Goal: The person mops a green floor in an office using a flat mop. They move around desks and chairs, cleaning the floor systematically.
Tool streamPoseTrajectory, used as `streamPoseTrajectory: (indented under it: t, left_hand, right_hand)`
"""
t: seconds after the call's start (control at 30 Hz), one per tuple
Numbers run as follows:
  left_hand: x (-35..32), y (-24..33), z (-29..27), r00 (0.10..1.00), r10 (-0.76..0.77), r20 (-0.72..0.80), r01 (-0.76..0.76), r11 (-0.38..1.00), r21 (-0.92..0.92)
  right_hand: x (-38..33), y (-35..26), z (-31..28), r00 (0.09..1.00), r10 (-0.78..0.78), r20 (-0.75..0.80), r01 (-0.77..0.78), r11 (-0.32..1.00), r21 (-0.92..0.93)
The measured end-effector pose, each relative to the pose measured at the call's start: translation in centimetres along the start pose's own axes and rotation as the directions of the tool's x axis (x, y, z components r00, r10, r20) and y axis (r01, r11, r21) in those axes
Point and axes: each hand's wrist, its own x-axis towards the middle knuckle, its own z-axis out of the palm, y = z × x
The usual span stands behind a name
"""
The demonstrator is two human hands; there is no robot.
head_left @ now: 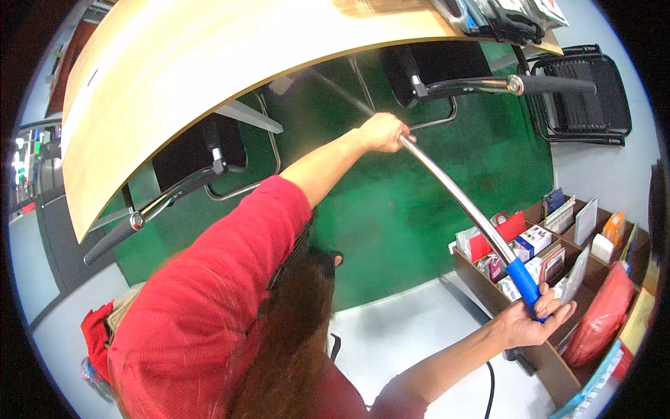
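Note:
A long shiny metal pole (453, 188) with a blue grip (523, 286) slants across the view in front of me. My left hand (384, 131) is closed around the metal shaft, arm stretched forward. Low at the right, my right hand (534, 321) holds the end of the blue grip, palm turned up and fingers curled loosely round it. Beyond my left hand the shaft runs on, blurred, under the table toward a small pale shape (281, 85). What is fixed to that far end is too smeared to tell.
A light wooden table (209, 56) curves across the far side. Black metal-framed chairs (202, 150) stand tucked beneath it over the green floor (391, 223). Folded black chairs (586, 98) lean at the right wall. Close by my right hand is a brown compartment shelf (481, 283) with packages.

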Motion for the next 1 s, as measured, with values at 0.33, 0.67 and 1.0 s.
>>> streamPoseTrajectory:
  t: [0.33, 0.67, 1.0]
  left_hand:
    - [-6.8, -0.7, -3.6, 0.73, -0.032, -0.682, 0.138, 0.985, 0.101]
    - [-9.7, 12.8, 4.9, 0.754, -0.016, -0.656, 0.01, 1.0, -0.014]
    - [-13.8, 30.6, 16.0, 0.845, -0.008, -0.534, -0.137, 0.963, -0.231]
  right_hand:
    - [-3.2, -3.3, 8.0, 0.883, -0.055, 0.466, -0.04, 0.981, 0.192]
    - [-5.0, -15.1, -3.1, 0.729, -0.163, 0.664, 0.118, 0.987, 0.113]
    - [-6.0, -28.3, -15.0, 0.675, -0.208, 0.708, 0.119, 0.978, 0.173]
